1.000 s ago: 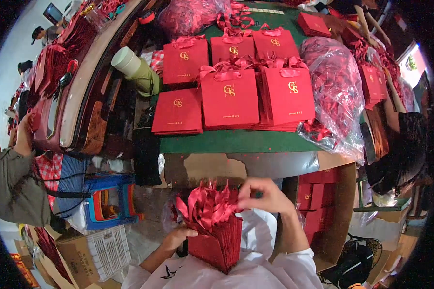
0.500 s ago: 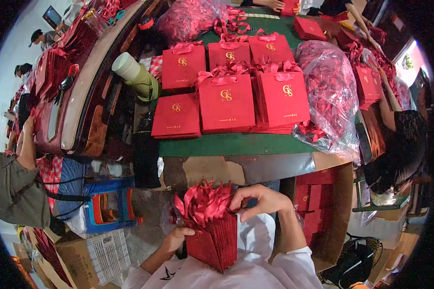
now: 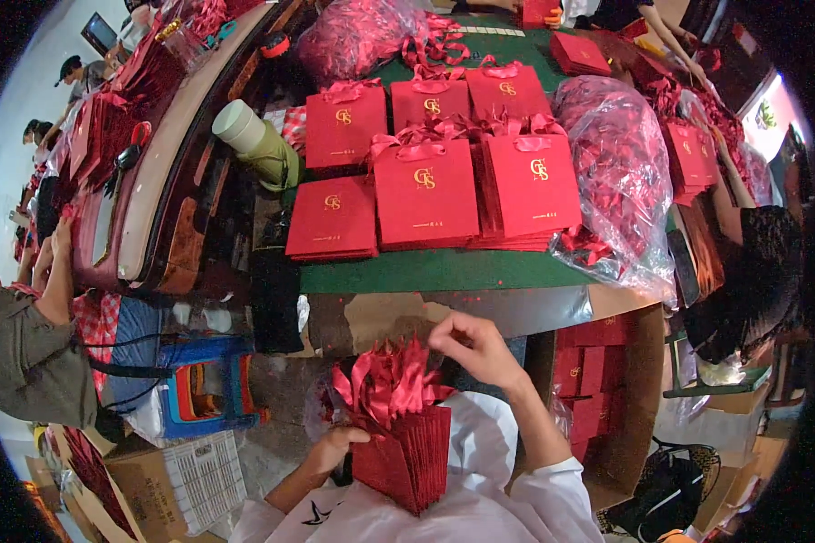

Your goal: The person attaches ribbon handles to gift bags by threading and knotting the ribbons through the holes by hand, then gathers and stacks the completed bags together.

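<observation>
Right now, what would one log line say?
Left hand: holds red bag stack | Right hand: curled beside ribbons, contact unclear | Green table: more red bags

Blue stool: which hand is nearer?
Left. The left hand, holding the red bags, is right of the blue stool; the right hand is farther right, by the ribbons.

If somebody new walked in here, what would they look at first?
Probably the bright red bags with ribbon handles, in stacks in the middle of the green table. Just right of them sits a bulging, shiny clear plastic sack packed with red things. Nearest, at the person's lap, the left hand holds a fat red bundle topped with curly ribbons.
</observation>
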Demonstrator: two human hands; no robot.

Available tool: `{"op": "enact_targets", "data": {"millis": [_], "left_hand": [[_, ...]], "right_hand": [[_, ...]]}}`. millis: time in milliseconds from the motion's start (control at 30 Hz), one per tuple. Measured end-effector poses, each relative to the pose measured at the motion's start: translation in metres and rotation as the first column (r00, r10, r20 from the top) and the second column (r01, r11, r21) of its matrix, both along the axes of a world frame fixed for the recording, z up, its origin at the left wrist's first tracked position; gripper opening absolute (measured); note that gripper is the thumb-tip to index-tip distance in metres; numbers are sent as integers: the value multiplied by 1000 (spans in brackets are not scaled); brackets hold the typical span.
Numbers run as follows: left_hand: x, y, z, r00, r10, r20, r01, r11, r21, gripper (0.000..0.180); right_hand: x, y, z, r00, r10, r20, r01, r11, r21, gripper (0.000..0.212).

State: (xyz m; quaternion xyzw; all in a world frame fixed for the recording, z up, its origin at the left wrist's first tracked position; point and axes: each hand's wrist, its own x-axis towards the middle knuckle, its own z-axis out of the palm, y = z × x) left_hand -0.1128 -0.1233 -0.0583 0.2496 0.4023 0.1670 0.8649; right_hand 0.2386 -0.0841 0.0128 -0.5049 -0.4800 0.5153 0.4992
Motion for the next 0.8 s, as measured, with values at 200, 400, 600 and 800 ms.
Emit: {"op": "enact_targets", "data": {"millis": [200,400,600,800], "left_hand": [[32,18,59,676,-324,-662,542,827,149,31],[44,29,84,924,-223,-310,253,965,61,41],[34,38,25,965,258,35,-261,960,103,57],[70,59,44,848,485,214,-517,846,131,65]], "right_hand": [[-23,22,-15,817,-167,552,98,983,152,14],[-10,-8,-20,883,-365,294,348,931,110,23],[-8,-52,6,981,125,-149,-139,986,-87,91],[-17,-30,46,983,112,-146,-118,992,-32,88]]}}
